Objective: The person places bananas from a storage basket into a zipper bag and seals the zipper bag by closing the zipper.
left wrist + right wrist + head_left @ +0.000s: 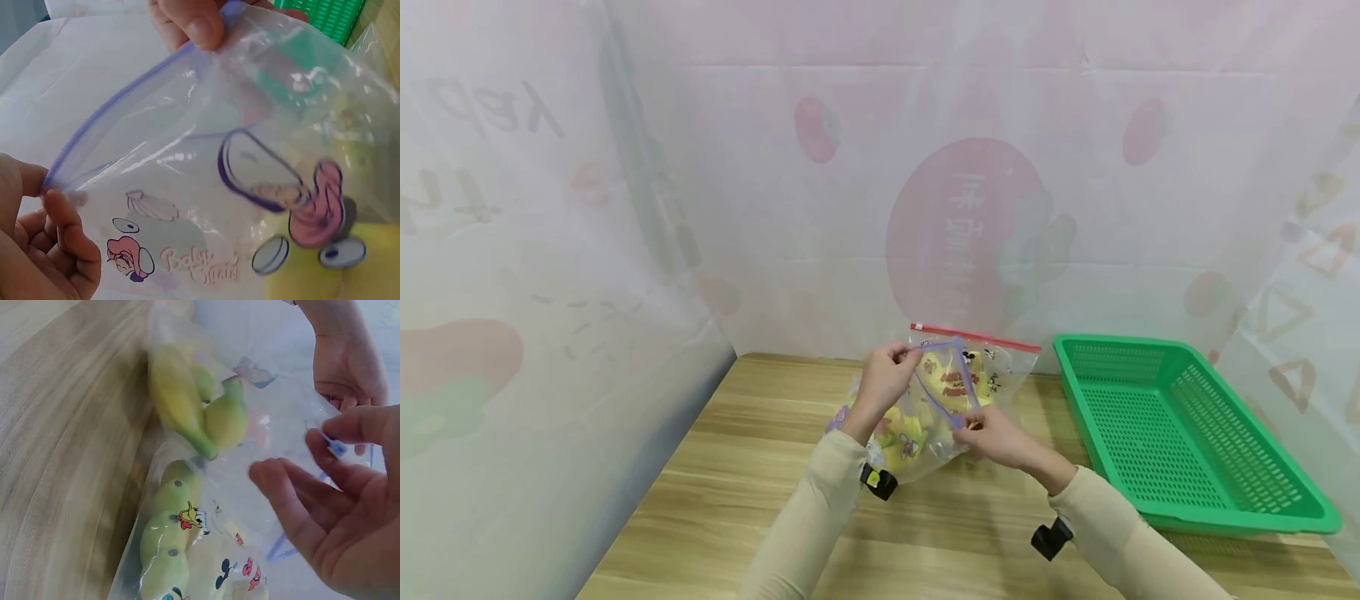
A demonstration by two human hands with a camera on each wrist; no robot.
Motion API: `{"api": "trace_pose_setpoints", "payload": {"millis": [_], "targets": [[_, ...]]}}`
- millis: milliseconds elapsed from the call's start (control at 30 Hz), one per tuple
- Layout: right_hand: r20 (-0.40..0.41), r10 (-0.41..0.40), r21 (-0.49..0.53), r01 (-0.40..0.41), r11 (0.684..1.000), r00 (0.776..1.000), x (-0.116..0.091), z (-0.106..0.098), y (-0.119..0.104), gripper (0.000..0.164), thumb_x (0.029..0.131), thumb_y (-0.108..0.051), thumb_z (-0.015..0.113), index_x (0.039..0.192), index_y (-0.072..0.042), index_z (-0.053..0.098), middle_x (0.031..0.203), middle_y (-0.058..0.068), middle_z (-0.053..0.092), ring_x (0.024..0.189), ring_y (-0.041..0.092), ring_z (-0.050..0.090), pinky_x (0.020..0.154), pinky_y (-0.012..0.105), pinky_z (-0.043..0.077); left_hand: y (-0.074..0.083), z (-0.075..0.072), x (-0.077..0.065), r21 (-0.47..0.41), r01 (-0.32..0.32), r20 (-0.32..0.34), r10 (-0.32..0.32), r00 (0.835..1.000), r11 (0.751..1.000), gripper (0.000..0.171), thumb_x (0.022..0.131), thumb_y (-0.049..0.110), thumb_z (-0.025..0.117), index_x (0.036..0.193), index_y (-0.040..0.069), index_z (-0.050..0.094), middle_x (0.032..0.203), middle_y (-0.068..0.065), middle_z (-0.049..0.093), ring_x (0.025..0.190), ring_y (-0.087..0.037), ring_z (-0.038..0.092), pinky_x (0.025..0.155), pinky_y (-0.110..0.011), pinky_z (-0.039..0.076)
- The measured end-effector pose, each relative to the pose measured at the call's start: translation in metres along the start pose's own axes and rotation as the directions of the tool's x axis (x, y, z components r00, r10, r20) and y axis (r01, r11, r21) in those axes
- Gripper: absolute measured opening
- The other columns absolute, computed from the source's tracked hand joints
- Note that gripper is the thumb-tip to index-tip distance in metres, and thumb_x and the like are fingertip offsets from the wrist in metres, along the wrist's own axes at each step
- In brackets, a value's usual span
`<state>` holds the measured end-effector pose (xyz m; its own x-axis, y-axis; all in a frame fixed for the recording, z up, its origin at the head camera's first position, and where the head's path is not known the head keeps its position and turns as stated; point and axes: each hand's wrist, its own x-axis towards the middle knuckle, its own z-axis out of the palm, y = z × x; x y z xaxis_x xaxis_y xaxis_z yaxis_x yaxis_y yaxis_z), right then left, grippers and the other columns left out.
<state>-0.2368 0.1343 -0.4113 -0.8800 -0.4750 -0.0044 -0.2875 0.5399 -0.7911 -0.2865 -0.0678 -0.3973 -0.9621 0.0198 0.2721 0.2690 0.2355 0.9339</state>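
A clear zip bag (904, 433) with a purple zip edge hangs between both hands, its mouth spread apart. My left hand (886, 377) pinches the far end of that edge. The near end, by a purple-blue slider, is pinched between thumb and forefinger of my right hand (996, 437); its other fingers stand loosely bent in the right wrist view. Yellow-green bananas (172, 394) lie inside this bag. Behind it is a second clear bag (1018, 360) with a red zip strip (977, 337) and cartoon prints, holding more yellow-green fruit (164, 547).
A green plastic basket (1157, 504) stands at the right of the wooden table (715, 492). Printed white sheets (820, 208) hang around the back and sides, close behind the bags.
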Motion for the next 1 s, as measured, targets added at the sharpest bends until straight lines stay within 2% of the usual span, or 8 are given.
{"api": "trace_pose_setpoints", "payload": {"millis": [133, 233, 367, 500, 633, 733, 867, 1000], "targets": [[-0.124, -0.105, -0.059, 0.098, 0.993, 0.987, 0.004, -0.002, 0.004, 0.027, 0.087, -0.005, 0.054, 0.062, -0.009, 0.043, 0.054, -0.005, 0.037, 0.049, 0.007, 0.031, 0.049, 0.022, 0.030, 0.000, -0.003, 0.004, -0.012, -0.019, -0.021, 0.018, 1.000, 1.000, 0.020, 0.093, 0.022, 0.058, 0.093, 0.006, 0.069, 0.062, 0.001, 0.049, 0.045, -0.008, 0.041, 0.040, -0.019, 0.031], [-0.213, -0.144, -0.096, 0.127, 0.987, 0.966, 0.008, -0.004, 0.008, 0.028, 0.083, -0.001, 0.053, 0.062, -0.011, 0.038, 0.055, -0.002, 0.036, 0.049, 0.007, 0.027, 0.049, 0.023, 0.027, 0.000, -0.003, 0.005, -0.014, -0.024, -0.033, 0.023, 0.999, 1.000, 0.020, 0.092, 0.021, 0.058, 0.101, 0.006, 0.069, 0.062, 0.000, 0.049, 0.046, -0.009, 0.043, 0.040, -0.020, 0.032], [-0.310, -0.135, -0.044, 0.128, 0.991, 0.941, 0.013, -0.006, 0.013, 0.026, 0.080, 0.001, 0.054, 0.063, -0.009, 0.037, 0.074, 0.011, 0.061, 0.048, 0.006, 0.028, 0.048, 0.023, 0.030, 0.001, -0.004, 0.004, -0.014, -0.030, -0.037, 0.030, 0.999, 0.999, 0.031, 0.093, 0.020, 0.058, 0.122, 0.008, 0.060, 0.064, -0.005, 0.054, 0.052, -0.022, 0.055, 0.045, -0.026, 0.045], [-0.353, -0.092, 0.056, 0.119, 0.991, 0.931, 0.012, -0.013, -0.001, 0.019, 0.083, 0.004, 0.052, 0.067, -0.004, 0.045, 0.094, 0.020, 0.065, 0.045, 0.005, 0.032, 0.043, 0.023, 0.031, 0.004, -0.004, 0.004, -0.028, -0.036, -0.050, 0.035, 0.998, 0.999, 0.044, 0.093, 0.019, 0.057, 0.135, 0.010, 0.049, 0.064, -0.010, 0.059, 0.061, -0.036, 0.062, 0.049, -0.029, 0.049], [-0.384, -0.057, 0.088, 0.098, 0.991, 0.922, 0.020, -0.022, 0.002, 0.010, 0.084, 0.001, 0.051, 0.075, -0.001, 0.052, 0.073, 0.012, 0.055, 0.045, 0.006, 0.031, 0.041, 0.022, 0.029, 0.007, -0.005, 0.003, -0.013, -0.042, -0.074, 0.041, 0.996, 0.999, 0.046, 0.092, 0.018, 0.057, 0.136, 0.009, 0.048, 0.063, -0.008, 0.062, 0.062, -0.037, 0.064, 0.051, -0.028, 0.051], [-0.411, -0.057, 0.093, 0.104, 0.990, 0.910, 0.027, -0.029, 0.010, 0.012, 0.083, 0.000, 0.051, 0.072, -0.004, 0.047, 0.072, 0.010, 0.050, 0.046, 0.009, 0.030, 0.040, 0.022, 0.028, 0.009, -0.005, 0.003, 0.007, -0.038, -0.103, 0.039, 0.994, 0.999, 0.045, 0.091, 0.018, 0.056, 0.135, 0.008, 0.049, 0.061, -0.005, 0.063, 0.058, -0.033, 0.064, 0.051, -0.029, 0.051], [-0.432, -0.095, 0.102, 0.153, 0.983, 0.897, 0.032, -0.041, 0.004, 0.021, 0.085, 0.002, 0.051, 0.069, -0.006, 0.040, 0.065, 0.006, 0.040, 0.046, 0.009, 0.030, 0.041, 0.022, 0.028, 0.015, -0.005, 0.003, -0.007, -0.034, -0.132, 0.032, 0.991, 0.999, 0.045, 0.090, 0.017, 0.056, 0.134, 0.009, 0.050, 0.060, -0.005, 0.064, 0.057, -0.035, 0.064, 0.051, -0.030, 0.052], [-0.476, -0.159, 0.107, 0.236, 0.966, 0.865, 0.036, -0.048, -0.003, 0.024, 0.088, 0.003, 0.052, 0.069, -0.004, 0.040, 0.060, 0.004, 0.034, 0.050, 0.010, 0.031, 0.045, 0.023, 0.028, 0.020, -0.007, 0.001, -0.032, -0.048, -0.158, 0.042, 0.986, 0.998, 0.046, 0.090, 0.016, 0.054, 0.135, 0.008, 0.048, 0.062, -0.009, 0.065, 0.059, -0.038, 0.064, 0.052, -0.031, 0.053]]}}
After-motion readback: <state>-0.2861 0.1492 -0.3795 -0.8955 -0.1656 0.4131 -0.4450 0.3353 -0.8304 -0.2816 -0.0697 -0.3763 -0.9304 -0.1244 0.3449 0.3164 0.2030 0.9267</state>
